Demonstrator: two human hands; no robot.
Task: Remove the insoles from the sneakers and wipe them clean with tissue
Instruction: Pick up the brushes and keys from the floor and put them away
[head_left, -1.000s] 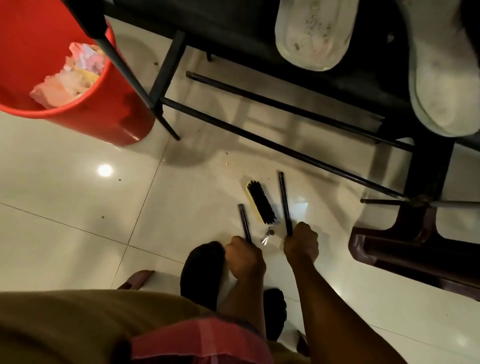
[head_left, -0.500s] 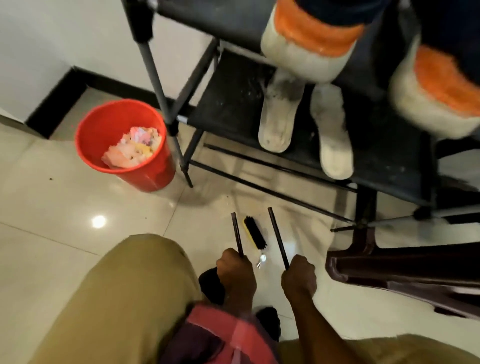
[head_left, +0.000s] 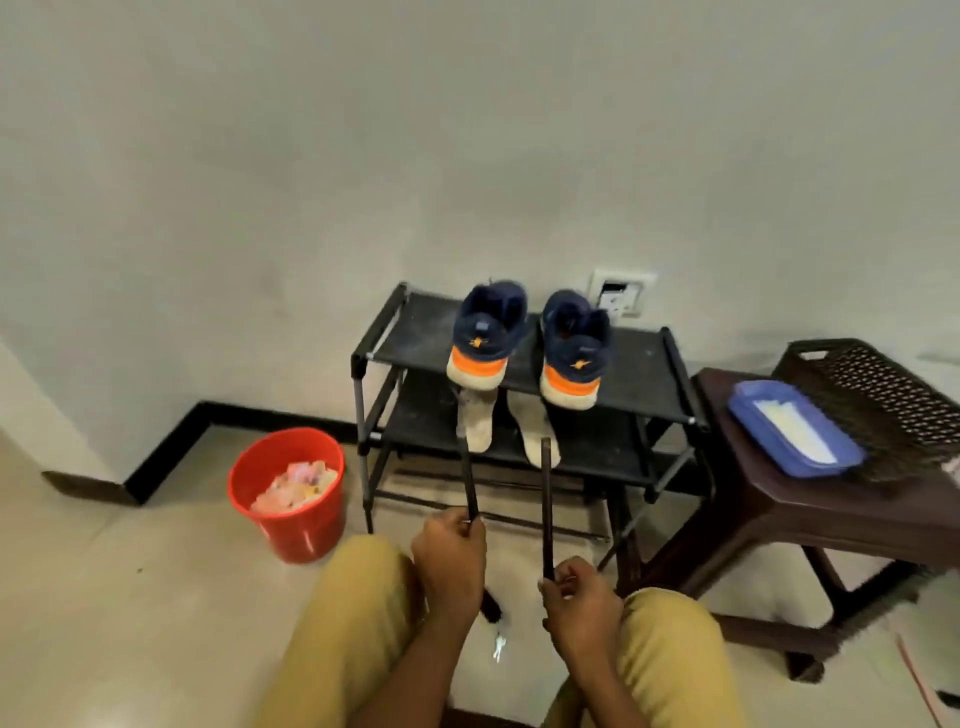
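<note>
Head view: gripped a thin rod in each hand before the shoe rack, insoles already out of the sneakers.

Curled the left hand (head_left: 451, 558) round the lower end of one dark rod (head_left: 470, 483) and the right hand (head_left: 582, 605) round a second rod (head_left: 546, 509), both rising toward a black shoe rack (head_left: 644, 384); could not tell whether the tips touched anything. Saw the navy-and-orange sneakers (head_left: 485, 338) side by side on the top shelf, heels overhanging its front edge, and the two whitish insoles (head_left: 480, 431) lying on the shelf just below them. Saw a red bucket (head_left: 306, 530) of crumpled paper (head_left: 293, 486) on the floor left of the rack. Saw a brown table (head_left: 769, 499) on the right carrying a blue tray (head_left: 769, 447) of white tissue (head_left: 795, 431) beside a black lattice basket (head_left: 883, 405). Saw keys (head_left: 498, 648) on the floor between tan-trousered knees (head_left: 358, 597).
</note>
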